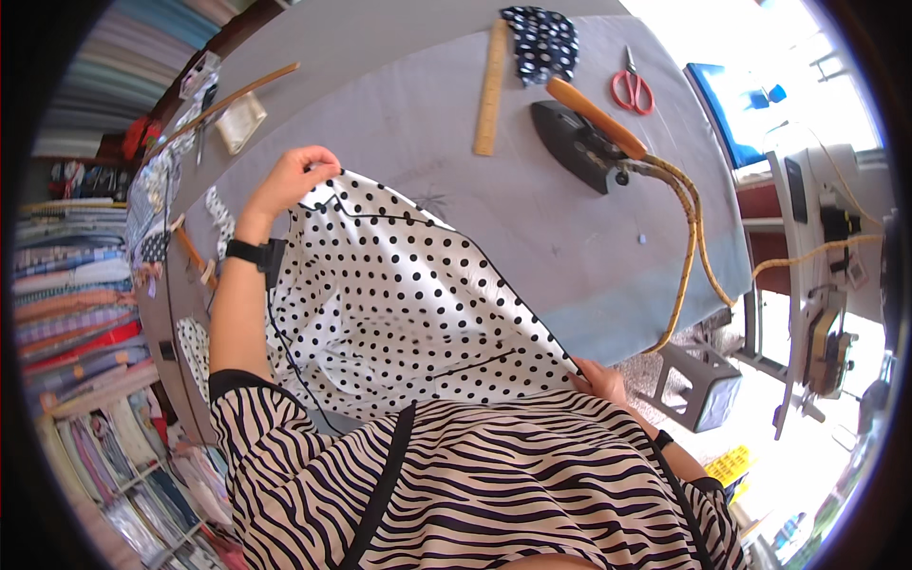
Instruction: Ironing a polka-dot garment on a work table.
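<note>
A white fabric garment with black polka dots and black piping hangs spread between my two hands, partly over the cloth-covered table and down against my body. My left hand pinches its upper edge near a corner, at the left. Low on the right, my right hand grips the piped edge close to my waist. The black piping runs taut along the slanted edge between both hands. Beyond the garment, an iron with a wooden handle rests on the table. The garment's lower part is hidden by my striped top.
On the grey table cover lie a wooden ruler, a dark dotted fabric piece and red-handled scissors. Yellow cords trail from the iron off the right edge. A plastic stool stands right; folded fabrics fill shelves left.
</note>
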